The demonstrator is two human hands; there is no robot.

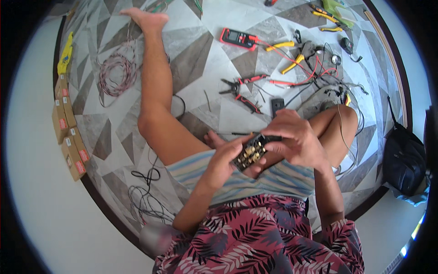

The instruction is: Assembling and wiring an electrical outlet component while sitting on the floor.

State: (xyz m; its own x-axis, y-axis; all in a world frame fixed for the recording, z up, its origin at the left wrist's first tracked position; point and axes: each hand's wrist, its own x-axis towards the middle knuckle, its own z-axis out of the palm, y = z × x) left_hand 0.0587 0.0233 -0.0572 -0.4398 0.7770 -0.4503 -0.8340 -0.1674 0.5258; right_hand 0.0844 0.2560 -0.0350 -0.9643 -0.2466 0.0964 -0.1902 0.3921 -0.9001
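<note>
Holding a black electrical block in both hands, work mid-way

Sitting on the patterned floor (pixel 196 68), the person has a small black block with brass terminals (pixel 252 150) up over the lap, between both hands. Left hand (pixel 226 160) is under and beside it, fingers (pixel 242 142) curled closed against its near edge, thumb side propping the bottom. Right hand (pixel 296 139) comes over the top end, fingers (pixel 273 147) pinched closed on the far-right edge of the block. Both hands grip the same piece; no tool in either.

Progress, as a judgement: the block is out and in hand with its brass contacts facing up, so the pick-up part looks done. Cannot tell from this view whether any wire is seated in the terminals; too small. A thin dark wire (pixel 232 134) runs just beyond the left fingers, touching or not is unclear. Looks like inspection or fitting stage, wiring not visibly finished.

Beyond the fingers, well apart on the floor: red-handled pliers (pixel 242 93), a small black part (pixel 277 106) just past the right fingers, a red multimeter (pixel 238 38) further out, yellow-handled cutters (pixel 292 63) and a tangle of red and black leads (pixel 319 75). Far to the left of the left fingers, a coil of reddish wire (pixel 116 73) and a row of small cardboard boxes (pixel 68 132). Loose black cable (pixel 143 192) lies below-left of the left hand. A black bag (pixel 404 157) sits far right of the right hand.
</note>
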